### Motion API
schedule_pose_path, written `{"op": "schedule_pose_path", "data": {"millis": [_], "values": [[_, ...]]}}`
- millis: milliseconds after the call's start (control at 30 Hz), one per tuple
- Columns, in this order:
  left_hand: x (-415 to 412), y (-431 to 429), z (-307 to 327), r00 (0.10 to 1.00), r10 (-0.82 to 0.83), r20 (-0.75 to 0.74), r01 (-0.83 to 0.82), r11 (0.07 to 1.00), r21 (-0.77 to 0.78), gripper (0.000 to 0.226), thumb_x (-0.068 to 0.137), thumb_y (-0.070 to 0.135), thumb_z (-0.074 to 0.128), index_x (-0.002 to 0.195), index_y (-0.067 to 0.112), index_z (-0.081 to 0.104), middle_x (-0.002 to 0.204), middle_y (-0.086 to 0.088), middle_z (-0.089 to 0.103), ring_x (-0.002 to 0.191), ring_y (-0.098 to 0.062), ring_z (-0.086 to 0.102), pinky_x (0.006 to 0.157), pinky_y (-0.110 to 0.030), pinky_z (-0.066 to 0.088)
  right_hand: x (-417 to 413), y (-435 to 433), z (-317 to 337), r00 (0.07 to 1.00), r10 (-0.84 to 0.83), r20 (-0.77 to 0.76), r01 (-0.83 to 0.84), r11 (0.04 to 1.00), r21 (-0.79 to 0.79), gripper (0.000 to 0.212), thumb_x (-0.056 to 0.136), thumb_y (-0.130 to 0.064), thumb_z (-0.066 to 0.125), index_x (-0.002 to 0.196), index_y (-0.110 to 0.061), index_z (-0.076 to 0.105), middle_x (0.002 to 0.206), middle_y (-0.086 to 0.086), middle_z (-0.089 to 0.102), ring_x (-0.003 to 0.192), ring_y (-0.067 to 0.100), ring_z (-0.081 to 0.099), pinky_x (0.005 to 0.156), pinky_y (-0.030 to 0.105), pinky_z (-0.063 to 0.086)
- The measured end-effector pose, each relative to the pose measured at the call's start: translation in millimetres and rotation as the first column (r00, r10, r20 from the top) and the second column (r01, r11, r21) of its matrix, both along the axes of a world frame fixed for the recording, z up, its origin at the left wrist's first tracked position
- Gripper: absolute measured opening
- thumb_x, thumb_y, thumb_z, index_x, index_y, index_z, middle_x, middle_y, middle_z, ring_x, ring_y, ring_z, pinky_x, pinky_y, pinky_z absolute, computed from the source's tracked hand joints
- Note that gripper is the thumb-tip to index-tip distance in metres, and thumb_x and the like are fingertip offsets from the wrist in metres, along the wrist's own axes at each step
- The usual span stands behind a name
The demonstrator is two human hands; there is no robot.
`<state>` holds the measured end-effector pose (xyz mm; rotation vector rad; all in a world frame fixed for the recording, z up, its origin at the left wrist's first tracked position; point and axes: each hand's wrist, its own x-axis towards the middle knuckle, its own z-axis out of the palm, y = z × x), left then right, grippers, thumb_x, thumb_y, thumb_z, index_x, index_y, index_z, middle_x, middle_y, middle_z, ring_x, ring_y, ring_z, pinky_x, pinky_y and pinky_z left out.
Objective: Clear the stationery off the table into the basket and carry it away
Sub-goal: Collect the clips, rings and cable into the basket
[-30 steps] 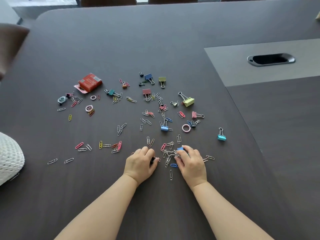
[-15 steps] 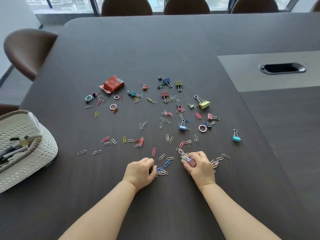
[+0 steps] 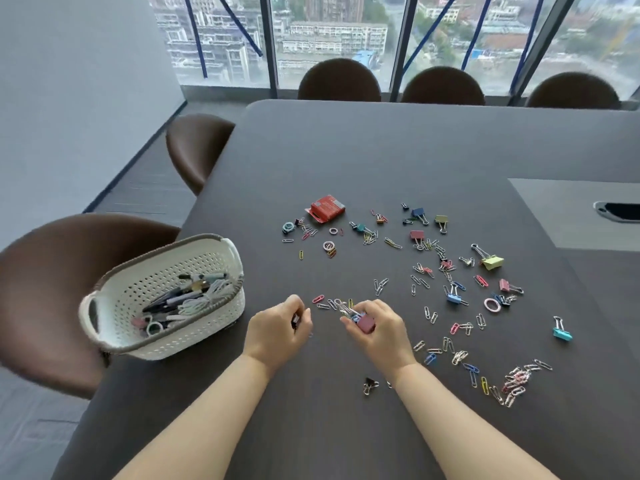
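Observation:
A white perforated basket (image 3: 114, 303) with pens and cords inside stands at the table's left edge. Paper clips and binder clips lie scattered across the dark table (image 3: 381, 161), with a pile of clips (image 3: 516, 382) at the lower right. My right hand (image 3: 377, 327) is lifted above the table, closed on a pink binder clip (image 3: 366, 323) and a bunch of paper clips. My left hand (image 3: 277, 330) is raised beside it, closed on a small black clip. A small black binder clip (image 3: 370, 384) lies between my forearms.
A red card box (image 3: 325, 208) lies at the far side of the scatter. Brown chairs stand along the left edge (image 3: 52, 299) and at the far end (image 3: 339, 81). A grey inset panel with a cable slot (image 3: 616, 211) is at the right.
Both hands have lifted off the table with gathered clips and moved left toward the basket. The view has tilted up and left, bringing the whole basket, chairs and windows into sight.

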<state>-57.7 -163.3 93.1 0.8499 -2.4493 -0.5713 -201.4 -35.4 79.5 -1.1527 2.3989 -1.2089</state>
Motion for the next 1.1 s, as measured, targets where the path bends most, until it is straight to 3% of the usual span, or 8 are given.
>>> {"op": "schedule_pose_path", "data": {"millis": [67, 200, 367, 533, 733, 867, 967, 1100], "values": [[29.9, -28.6, 21.8, 0.995, 0.048, -0.087, -0.055, 0.995, -0.083, 0.032, 0.08, 0.039, 0.039, 0.068, 0.014, 0.054, 0.051, 0.002, 0.056, 0.044, -0.022, 0.053, 0.047, -0.021, 0.036, 22.8, -29.7, 13.4, 0.999, 0.032, 0.0, -0.032, 0.998, -0.052, 0.019, 0.074, -0.026, 0.075, 0.076, -0.012, 0.062, 0.073, 0.003, 0.059, 0.063, 0.007, 0.049, 0.063, 0.007, 0.035], [93.0, -88.2, 49.6, 0.98, 0.142, -0.139, -0.17, 0.962, -0.212, 0.033, 0.083, 0.034, 0.039, 0.07, 0.011, 0.059, 0.054, -0.002, 0.061, 0.044, -0.02, 0.056, 0.047, -0.018, 0.034, 70.6, -92.5, 33.4, 0.997, 0.075, 0.01, -0.073, 0.989, -0.128, 0.021, 0.073, -0.024, 0.075, 0.074, -0.013, 0.057, 0.071, -0.002, 0.052, 0.062, 0.004, 0.047, 0.061, 0.004, 0.033], [131.7, -154.1, 38.8, 0.959, 0.269, 0.086, -0.262, 0.962, -0.08, 0.027, 0.093, 0.037, 0.045, 0.091, 0.013, 0.056, 0.078, -0.005, 0.063, 0.071, -0.026, 0.059, 0.058, -0.029, 0.037, 114.9, -154.2, 50.9, 0.994, 0.111, 0.018, -0.106, 0.98, -0.169, 0.024, 0.074, -0.022, 0.074, 0.071, -0.02, 0.05, 0.069, -0.009, 0.046, 0.063, 0.001, 0.044, 0.06, 0.002, 0.031], [145.7, -180.8, 22.7, 0.976, 0.08, 0.204, -0.109, 0.985, 0.134, 0.027, 0.088, 0.035, 0.057, 0.111, 0.02, 0.054, 0.1, 0.005, 0.05, 0.087, -0.012, 0.049, 0.078, -0.03, 0.043, 128.7, -180.6, 53.3, 0.992, 0.128, -0.011, -0.128, 0.981, -0.144, 0.019, 0.076, -0.024, 0.073, 0.077, -0.018, 0.055, 0.074, -0.007, 0.046, 0.066, -0.001, 0.043, 0.061, 0.003, 0.034], [161.8, -194.8, 14.6, 0.981, -0.102, 0.163, 0.076, 0.984, 0.158, 0.02, 0.087, 0.02, 0.062, 0.106, 0.019, 0.066, 0.111, 0.005, 0.064, 0.106, -0.011, 0.055, 0.094, -0.027, 0.042, 133.7, -202.8, 46.3, 0.985, 0.172, -0.001, -0.171, 0.977, -0.125, 0.021, 0.074, -0.024, 0.076, 0.082, -0.01, 0.062, 0.074, -0.013, 0.047, 0.064, 0.003, 0.049, 0.064, 0.018, 0.037], [173.2, -200.1, 10.7, 1.0, -0.023, 0.004, 0.022, 0.992, 0.121, 0.016, 0.085, 0.005, 0.062, 0.098, 0.012, 0.07, 0.098, 0.003, 0.069, 0.093, -0.009, 0.062, 0.086, -0.026, 0.05, 137.8, -221.8, 41.5, 0.976, 0.216, -0.023, -0.217, 0.975, -0.045, 0.022, 0.076, -0.027, 0.073, 0.085, -0.012, 0.06, 0.09, -0.008, 0.05, 0.093, 0.02, 0.057, 0.074, 0.023, 0.039], [177.7, -197.8, 11.1, 1.0, -0.02, -0.004, 0.02, 0.999, 0.034, 0.014, 0.084, 0.008, 0.063, 0.095, 0.014, 0.071, 0.095, 0.005, 0.07, 0.086, -0.009, 0.064, 0.077, -0.025, 0.052, 139.3, -235.3, 38.9, 0.956, 0.286, -0.059, -0.278, 0.953, 0.123, 0.025, 0.078, -0.035, 0.07, 0.093, -0.018, 0.06, 0.101, -0.008, 0.051, 0.094, 0.016, 0.052, 0.075, 0.022, 0.038], [181.0, -192.8, 15.9, 1.0, 0.028, -0.014, -0.029, 0.995, -0.09, 0.013, 0.08, 0.023, 0.058, 0.086, 0.021, 0.07, 0.085, 0.012, 0.069, 0.066, -0.006, 0.063, 0.058, -0.02, 0.052, 140.1, -241.2, 36.1, 0.925, 0.359, -0.124, -0.325, 0.918, 0.229, 0.031, 0.081, -0.033, 0.067, 0.109, -0.023, 0.06, 0.115, -0.006, 0.06, 0.114, 0.014, 0.045, 0.1, 0.026, 0.032]]}}
